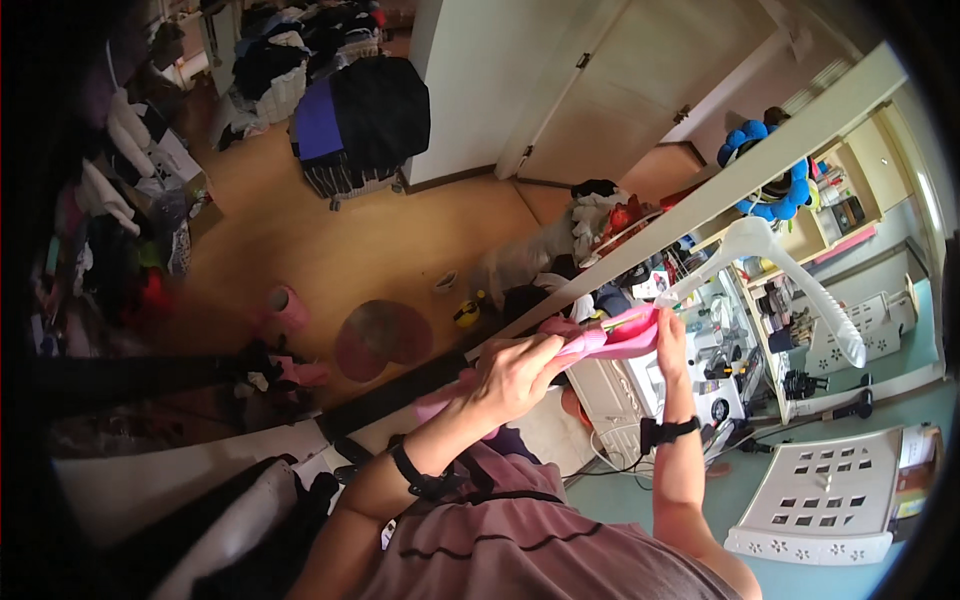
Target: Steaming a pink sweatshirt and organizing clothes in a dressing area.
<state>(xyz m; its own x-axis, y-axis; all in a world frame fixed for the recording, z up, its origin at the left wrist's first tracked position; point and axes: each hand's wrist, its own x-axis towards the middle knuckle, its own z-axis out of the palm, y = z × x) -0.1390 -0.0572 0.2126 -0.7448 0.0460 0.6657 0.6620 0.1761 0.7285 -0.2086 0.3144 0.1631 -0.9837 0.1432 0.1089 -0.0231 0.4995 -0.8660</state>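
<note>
A pink garment [630,335] is stretched between my two hands in front of my body, with an opening showing along its upper edge. My left hand [518,378] is closed on its gathered left side, and some pink cloth hangs behind that wrist. At the garment's right end, my right hand [672,345] grips the edge with the fingers pointing up. A white plastic hanger [755,240] slants just beyond the right hand. One tip of it comes down to the garment beside my fingertips; whether it is inside the cloth I cannot tell.
A pale beam [740,160] crosses diagonally behind the hanger. Right of it stand shelves [850,215] with small items and a white perforated basket [820,490]. On the wooden floor are a heart-shaped mat [382,340], a pink cylinder [288,308] and a cloth-covered basket [360,125].
</note>
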